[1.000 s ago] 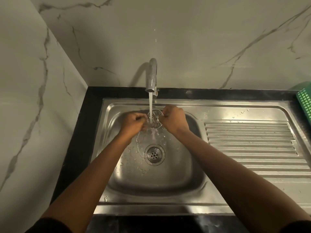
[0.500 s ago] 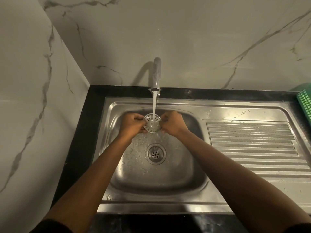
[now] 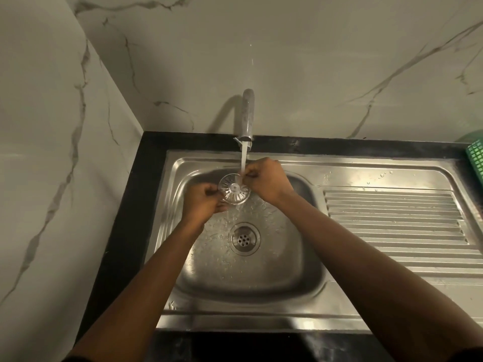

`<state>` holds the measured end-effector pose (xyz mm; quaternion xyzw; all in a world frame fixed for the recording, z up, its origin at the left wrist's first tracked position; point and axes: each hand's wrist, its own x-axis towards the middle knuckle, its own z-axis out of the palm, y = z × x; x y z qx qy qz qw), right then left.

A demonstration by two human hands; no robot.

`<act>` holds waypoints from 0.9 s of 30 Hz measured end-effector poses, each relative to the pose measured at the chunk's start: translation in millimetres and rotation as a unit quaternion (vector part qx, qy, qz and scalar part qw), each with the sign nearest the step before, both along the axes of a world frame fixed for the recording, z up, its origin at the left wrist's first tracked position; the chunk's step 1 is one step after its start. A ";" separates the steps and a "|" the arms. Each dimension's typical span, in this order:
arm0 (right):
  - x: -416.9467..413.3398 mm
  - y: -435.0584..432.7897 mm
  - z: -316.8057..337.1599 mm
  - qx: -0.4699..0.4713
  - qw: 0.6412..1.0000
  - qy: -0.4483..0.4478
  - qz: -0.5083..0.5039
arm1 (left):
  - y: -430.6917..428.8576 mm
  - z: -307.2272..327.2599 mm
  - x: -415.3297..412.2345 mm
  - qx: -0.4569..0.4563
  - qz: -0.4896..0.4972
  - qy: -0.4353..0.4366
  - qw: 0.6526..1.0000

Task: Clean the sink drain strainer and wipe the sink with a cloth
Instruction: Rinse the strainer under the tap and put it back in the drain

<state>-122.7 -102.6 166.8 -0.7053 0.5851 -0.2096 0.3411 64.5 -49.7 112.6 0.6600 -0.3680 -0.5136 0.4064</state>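
Fingers of both hands pinch the rim of the round metal drain strainer (image 3: 234,188), the left hand (image 3: 203,202) curled tight on its left edge and the right hand (image 3: 266,180) closed on its right edge, so the strainer hangs between them above the basin, tilted a little toward the camera, with its slotted face and small centre knob showing. Nearest the camera, two bare forearms reach in from the bottom corners across the front lip of the stainless steel sink (image 3: 235,320), which sits in a black countertop (image 3: 122,231). Below the hands, the open drain hole (image 3: 243,239) lies in the middle of the wet, droplet-covered basin floor. A ribbed draining board (image 3: 392,220) spreads to the right of the basin, with a few drops on the flat steel behind it. A stream of water (image 3: 243,163) falls from the chrome tap (image 3: 247,116) straight onto the strainer. Behind the tap rise marble-veined wall panels (image 3: 313,61), and a green perforated basket (image 3: 477,158) shows at the far right edge.
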 end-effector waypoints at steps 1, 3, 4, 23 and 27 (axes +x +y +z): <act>-2.6 -0.1 2.5 -0.012 1.000 -0.001 0.000 | -0.3 -0.5 -4.6 0.007 -0.011 0.009 1.000; -7.3 -0.1 7.9 -0.028 1.000 0.005 -0.002 | -1.7 0.0 -14.6 0.020 -0.033 0.029 0.999; -9.6 -0.6 10.8 -0.035 0.999 0.012 -0.001 | -2.6 1.0 -19.9 0.026 -0.040 0.039 0.998; -19.8 5.6 -13.5 0.048 0.995 -0.049 -0.070 | -1.9 43.0 -14.8 -0.083 -0.062 -0.021 0.994; -3.5 1.3 -10.9 0.040 0.992 -0.101 -0.072 | 12.5 33.2 -4.1 -0.111 -0.032 -0.079 0.990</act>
